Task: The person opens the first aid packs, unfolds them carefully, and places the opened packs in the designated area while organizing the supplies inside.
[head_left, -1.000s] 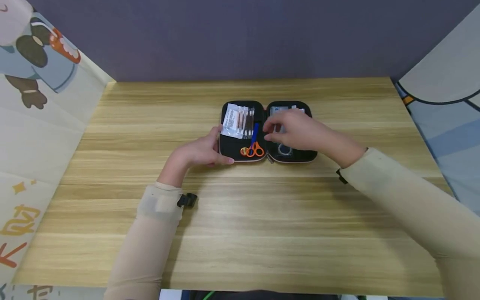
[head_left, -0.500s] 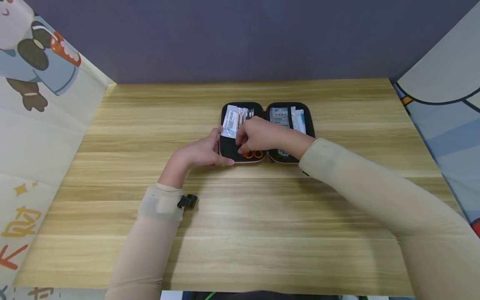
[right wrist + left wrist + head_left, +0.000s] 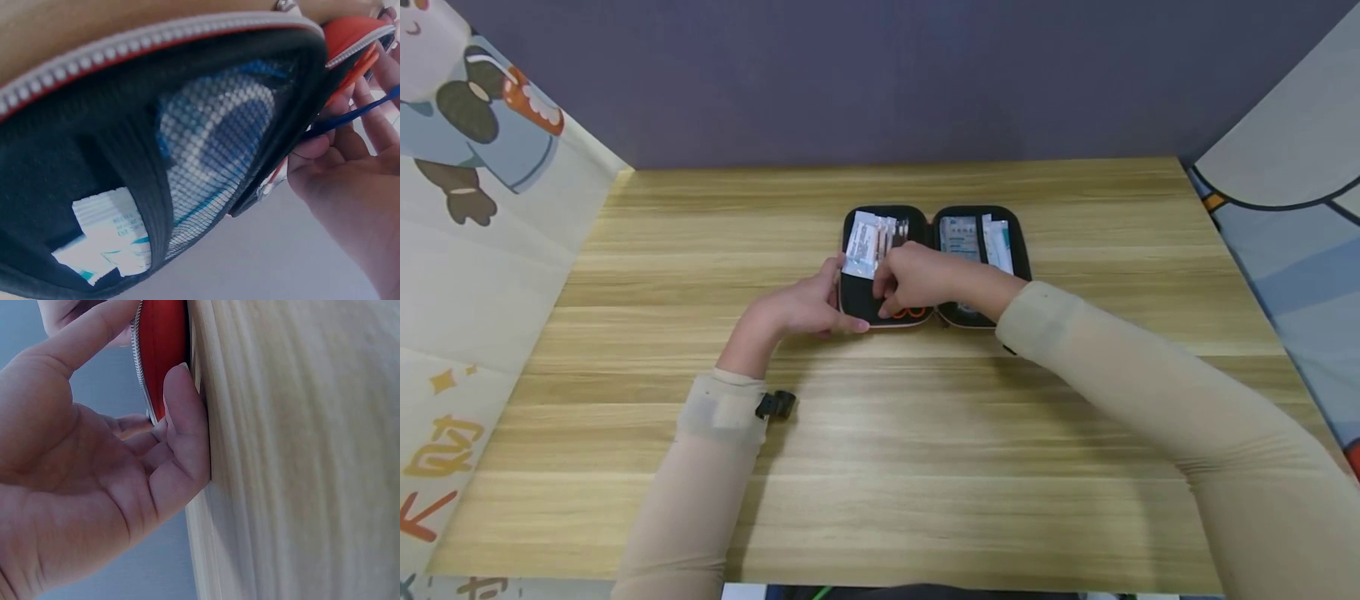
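A black-lined zip case (image 3: 863, 296) lies spread open on the table, its red shell (image 3: 164, 356) showing in the left wrist view. My left hand (image 3: 797, 307) grips its near left corner, thumb along the front edge. Inside the left half, my right hand (image 3: 919, 277) has curled fingers low over scissors with orange handles (image 3: 916, 313). The right wrist view shows thumb and fingers pinching a slim blue plastic strip (image 3: 350, 117), shaped like tweezers; orange handles (image 3: 359, 70) lie just beyond. The hand hides part of both. Beside it sit a white packet (image 3: 860, 246) and cotton swabs (image 3: 886, 233).
The case's right half holds a bluish packet (image 3: 958, 237) and white packets (image 3: 997, 243) behind a black band. A mesh pocket (image 3: 215, 150) there contains a round roll. The wooden table (image 3: 880, 467) meets a dark panel (image 3: 880, 83) at the back.
My right hand has moved left from over the right half into the left half, then dipped slightly toward the orange handles. My left hand stays at the corner.
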`<state>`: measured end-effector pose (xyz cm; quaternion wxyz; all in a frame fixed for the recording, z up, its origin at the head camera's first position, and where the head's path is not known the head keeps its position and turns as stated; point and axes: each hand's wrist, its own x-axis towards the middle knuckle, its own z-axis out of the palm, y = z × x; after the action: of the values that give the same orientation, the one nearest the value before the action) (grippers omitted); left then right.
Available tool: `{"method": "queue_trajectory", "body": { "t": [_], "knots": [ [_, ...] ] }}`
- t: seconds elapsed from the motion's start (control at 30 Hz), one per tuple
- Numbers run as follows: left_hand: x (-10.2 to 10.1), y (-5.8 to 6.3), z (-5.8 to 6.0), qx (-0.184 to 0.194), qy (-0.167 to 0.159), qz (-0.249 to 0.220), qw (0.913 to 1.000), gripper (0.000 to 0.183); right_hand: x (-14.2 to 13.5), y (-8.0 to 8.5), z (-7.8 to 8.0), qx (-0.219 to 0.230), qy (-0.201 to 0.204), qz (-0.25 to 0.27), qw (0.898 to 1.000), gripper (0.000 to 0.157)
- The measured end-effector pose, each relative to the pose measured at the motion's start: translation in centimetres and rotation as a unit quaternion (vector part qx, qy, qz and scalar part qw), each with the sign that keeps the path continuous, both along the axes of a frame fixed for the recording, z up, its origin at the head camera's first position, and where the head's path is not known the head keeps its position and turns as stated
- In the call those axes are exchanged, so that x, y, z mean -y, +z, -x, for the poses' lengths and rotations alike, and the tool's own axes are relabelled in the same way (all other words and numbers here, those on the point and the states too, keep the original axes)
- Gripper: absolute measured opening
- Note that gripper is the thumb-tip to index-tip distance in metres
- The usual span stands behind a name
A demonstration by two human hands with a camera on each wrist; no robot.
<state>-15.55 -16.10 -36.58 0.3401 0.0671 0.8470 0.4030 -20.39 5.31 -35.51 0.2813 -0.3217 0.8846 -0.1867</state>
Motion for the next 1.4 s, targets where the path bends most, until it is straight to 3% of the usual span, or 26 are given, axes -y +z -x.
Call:
{"method": "queue_trajectory", "body": {
  "t": [0.33, 0.6, 0.9, 1.1, 1.4],
  "knots": [
    [0.0, 0.1, -0.1, -0.003, 0.002, -0.001, 1.0, 0.127, -0.2, 0.1, 0.0, -0.038, 0.03, -0.018, 0.999, 0.025],
    [-0.3, 0.3, -0.1, -0.007, 0.008, 0.009, 0.9999, 0.127, -1.0, 0.1, 0.3, -0.038, 0.04, -0.029, 0.998, 0.022],
    [-0.1, -0.2, -0.1, -0.008, 0.003, -0.01, 0.9999, 0.127, -2.3, -0.3, 0.4, -0.059, 0.055, 0.082, 0.993, 0.03],
    [0.0, -0.2, -0.2, -0.012, 0.003, -0.003, 0.9999, 0.128, -3.8, 0.1, -0.1, -0.076, 0.013, 0.146, 0.986, 0.031],
    [0.1, -0.2, -0.3, -0.013, 0.007, 0.009, 0.9999, 0.13, -9.2, 1.7, -1.8, -0.085, -0.13, 0.159, 0.975, 0.026]
  ]
}}
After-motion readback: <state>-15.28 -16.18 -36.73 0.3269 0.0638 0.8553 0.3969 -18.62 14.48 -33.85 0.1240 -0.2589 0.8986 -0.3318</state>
